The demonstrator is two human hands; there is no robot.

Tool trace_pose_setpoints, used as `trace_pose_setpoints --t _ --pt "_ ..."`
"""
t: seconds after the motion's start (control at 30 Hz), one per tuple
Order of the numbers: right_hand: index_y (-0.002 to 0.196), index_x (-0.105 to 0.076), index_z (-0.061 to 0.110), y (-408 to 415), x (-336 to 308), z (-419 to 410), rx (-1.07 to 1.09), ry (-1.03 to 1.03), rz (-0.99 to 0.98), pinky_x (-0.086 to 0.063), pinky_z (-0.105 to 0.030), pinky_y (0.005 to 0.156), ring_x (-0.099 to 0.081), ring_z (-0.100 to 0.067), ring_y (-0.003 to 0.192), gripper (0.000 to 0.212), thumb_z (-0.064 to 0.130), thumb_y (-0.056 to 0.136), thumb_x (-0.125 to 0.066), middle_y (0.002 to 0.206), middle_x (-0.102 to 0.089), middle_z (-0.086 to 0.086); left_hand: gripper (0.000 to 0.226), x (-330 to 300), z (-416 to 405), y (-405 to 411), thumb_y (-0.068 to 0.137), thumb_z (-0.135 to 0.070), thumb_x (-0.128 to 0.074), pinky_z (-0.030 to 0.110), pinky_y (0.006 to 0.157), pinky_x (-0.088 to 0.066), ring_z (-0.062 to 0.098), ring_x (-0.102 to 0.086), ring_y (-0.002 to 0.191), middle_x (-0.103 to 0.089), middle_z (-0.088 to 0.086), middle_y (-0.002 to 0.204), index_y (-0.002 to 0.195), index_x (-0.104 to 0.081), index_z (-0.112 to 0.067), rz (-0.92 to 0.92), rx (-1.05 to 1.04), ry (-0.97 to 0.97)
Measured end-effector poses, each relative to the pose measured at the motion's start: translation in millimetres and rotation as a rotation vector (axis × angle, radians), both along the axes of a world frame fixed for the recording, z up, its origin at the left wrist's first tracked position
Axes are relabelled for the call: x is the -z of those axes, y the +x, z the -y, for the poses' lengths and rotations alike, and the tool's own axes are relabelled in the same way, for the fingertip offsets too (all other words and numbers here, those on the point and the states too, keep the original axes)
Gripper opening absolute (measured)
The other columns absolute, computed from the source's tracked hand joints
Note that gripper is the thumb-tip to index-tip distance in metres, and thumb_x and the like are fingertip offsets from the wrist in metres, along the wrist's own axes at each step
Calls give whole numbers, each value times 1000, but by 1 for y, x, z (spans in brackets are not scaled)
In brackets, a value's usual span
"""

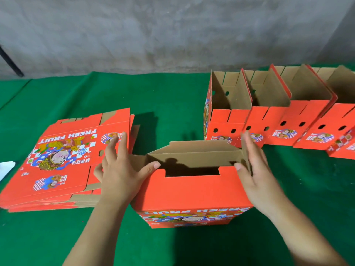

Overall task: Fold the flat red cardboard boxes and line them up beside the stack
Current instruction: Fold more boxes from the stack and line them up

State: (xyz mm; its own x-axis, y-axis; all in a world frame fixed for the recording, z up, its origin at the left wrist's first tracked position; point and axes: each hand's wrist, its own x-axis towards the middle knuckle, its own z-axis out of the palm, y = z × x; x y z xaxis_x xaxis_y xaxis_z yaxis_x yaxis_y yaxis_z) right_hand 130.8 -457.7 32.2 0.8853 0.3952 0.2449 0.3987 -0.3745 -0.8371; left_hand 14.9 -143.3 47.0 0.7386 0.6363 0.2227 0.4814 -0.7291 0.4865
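Note:
A half-folded red box (pixel 190 191) stands in front of me on the green table (pixel 163 104), its brown inside showing and its "FRESH FRUIT" print facing me. My left hand (pixel 121 169) presses flat against its left end, thumb on the near flap. My right hand (pixel 255 169) presses flat against the right end flap, thumb on the near flap's corner. A stack of flat red boxes (pixel 61 162) lies to the left. Several folded open boxes (pixel 269 112) stand in a row at the right back.
A grey concrete wall rises behind the table. A white scrap (pixel 6 168) lies at the left edge beside the stack. A dark rod (pixel 10 62) leans at the far left. Green cloth shows between stack and row.

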Motion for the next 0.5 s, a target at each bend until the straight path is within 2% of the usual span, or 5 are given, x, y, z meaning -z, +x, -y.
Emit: trace_pose_setpoints --t 0.17,0.3,0.33,0.43,0.5 --pt "155 -17 61 -4 6 4 -85 -199 19 -14 -30 120 -12 -1 153 81 63 85 -58 164 -12 30 112 -4 0 -4 65 -61 -89 54 109 -35 24 -39 143 -27 4 159 160 -34 -38 116 23 49" --pt "155 -15 61 -2 7 3 -57 -209 55 -25 -35 115 -28 -7 142 82 44 93 -67 155 -24 33 81 -14 -13 -13 85 -22 -86 30 114 -46 17 -58 126 -31 2 148 153 -44 -33 516 -108 -532" --pt "155 -14 61 -1 7 2 -52 -220 47 -26 -35 113 -31 -9 139 84 41 94 -68 153 -26 33 67 -20 -14 -17 89 -22 -81 32 113 -46 16 -59 126 -36 4 145 147 -50 -29 572 -97 -497" --pt "154 -12 63 2 5 0 -47 -240 19 -28 -36 110 -32 -10 136 88 39 92 -69 147 -26 38 21 -31 -3 -24 91 -33 -69 36 108 -35 16 -55 121 -61 2 125 110 -70 -24 551 193 77" --pt "154 -11 63 3 4 -2 -44 -235 0 -27 -37 111 -31 -11 136 89 39 92 -69 146 -25 39 17 -34 15 -18 94 -43 -66 46 101 -32 21 -56 119 -65 -13 124 104 -75 -33 375 492 277"
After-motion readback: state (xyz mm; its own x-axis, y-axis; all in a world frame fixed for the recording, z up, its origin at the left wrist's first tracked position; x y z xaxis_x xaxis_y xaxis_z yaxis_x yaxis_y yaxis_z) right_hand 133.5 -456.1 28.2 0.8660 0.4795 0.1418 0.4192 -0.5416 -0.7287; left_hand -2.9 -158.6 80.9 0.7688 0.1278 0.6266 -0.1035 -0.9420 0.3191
